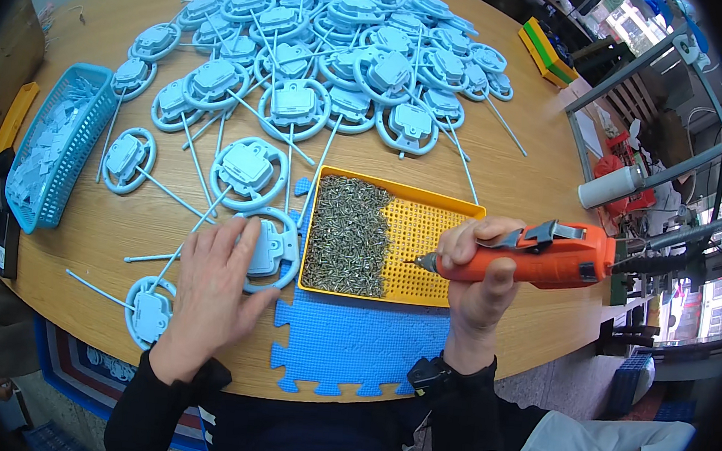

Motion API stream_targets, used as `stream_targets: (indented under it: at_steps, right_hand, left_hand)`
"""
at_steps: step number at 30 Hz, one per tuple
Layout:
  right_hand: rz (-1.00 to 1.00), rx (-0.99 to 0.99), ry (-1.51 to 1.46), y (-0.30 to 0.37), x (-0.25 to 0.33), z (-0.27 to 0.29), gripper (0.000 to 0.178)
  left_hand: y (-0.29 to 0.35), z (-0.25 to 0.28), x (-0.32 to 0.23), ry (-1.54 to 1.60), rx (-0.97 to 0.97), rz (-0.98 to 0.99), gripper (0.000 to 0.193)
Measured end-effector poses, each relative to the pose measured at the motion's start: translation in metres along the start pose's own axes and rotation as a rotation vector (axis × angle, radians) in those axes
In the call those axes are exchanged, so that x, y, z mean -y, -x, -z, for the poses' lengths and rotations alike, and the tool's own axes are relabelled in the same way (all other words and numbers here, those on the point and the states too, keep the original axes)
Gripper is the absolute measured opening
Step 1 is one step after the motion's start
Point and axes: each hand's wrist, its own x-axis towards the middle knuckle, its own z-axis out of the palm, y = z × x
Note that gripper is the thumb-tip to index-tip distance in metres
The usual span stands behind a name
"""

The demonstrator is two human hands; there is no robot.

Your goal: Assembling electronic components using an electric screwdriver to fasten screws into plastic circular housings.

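Observation:
My left hand (216, 290) lies with its fingers stretched out over a light-blue plastic ring-shaped part (266, 250) with a raised box in its middle. The fingers touch its left side and hide some of it. In my right hand (484, 292) is an orange electric screwdriver (551, 259), held level with its tip pointing left. That tip is over the perforated yellow tray (429, 227), whose left half holds a heap of small metal screws (347, 237). A blue foam mat (360, 337) lies under the tray's near side. Another ringed part (150, 312) rests left of my left wrist.
A large pile of similar light-blue parts with thin sticks (294, 106) covers the table's far side. At the left stands a turquoise basket (72, 166) of clear plastic pieces. A yellow-green box (548, 55), a white spool (611, 187) and a metal frame (631, 77) are at the right.

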Motion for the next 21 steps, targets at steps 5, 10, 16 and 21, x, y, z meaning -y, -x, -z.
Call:
stream_targets:
  at_steps: [5, 10, 16, 21]
  right_hand:
    - [-0.051, 0.02, 0.036, -0.003, -0.009, 0.004, 0.051]
    - [-0.01, 0.006, 0.033, -0.005, -0.01, 0.004, 0.051]
    - [-0.017, 0.054, -0.009, -0.007, -0.011, 0.006, 0.05]
    - [-0.001, 0.046, -0.012, -0.005, -0.011, 0.004, 0.048]
  left_hand:
    - [-0.008, -0.008, 0.012, 0.018, -0.022, 0.053, 0.071]
    - [-0.005, -0.003, 0.014, 0.147, -0.038, 0.045, 0.066]
    - [0.02, 0.024, -0.008, 0.206, -0.015, -0.018, 0.066]
    - [0.034, 0.004, -0.042, 0.259, 0.067, -0.163, 0.059]
